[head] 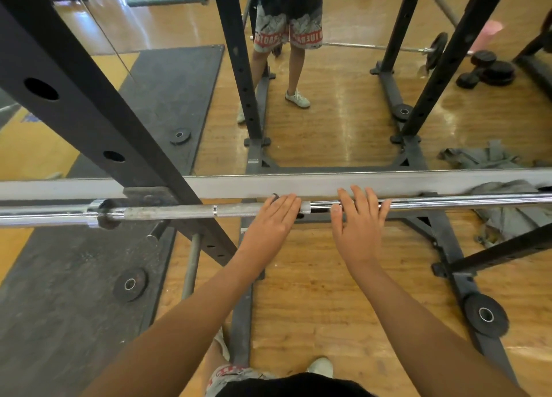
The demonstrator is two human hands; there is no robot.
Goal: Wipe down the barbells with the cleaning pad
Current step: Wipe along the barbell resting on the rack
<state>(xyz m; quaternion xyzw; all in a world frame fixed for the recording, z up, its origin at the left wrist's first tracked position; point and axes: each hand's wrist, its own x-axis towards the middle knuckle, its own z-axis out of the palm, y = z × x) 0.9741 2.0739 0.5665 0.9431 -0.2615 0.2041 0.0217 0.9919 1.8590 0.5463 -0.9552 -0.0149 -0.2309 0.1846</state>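
Currently: barbell racked across squat rack. Left grip and right grip lie side by side, fingers spread flat over shaft. Pale scrap between them, possibly cleaning pad. Step: wiping mid-shaft; next likely calls for pressing and sliding outward

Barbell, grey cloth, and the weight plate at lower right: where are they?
barbell (179, 213), head view, on its dull grey shaft section.
grey cloth (507, 223), head view, on its crumpled middle.
weight plate (473, 310), head view, on its black face beside the hole.
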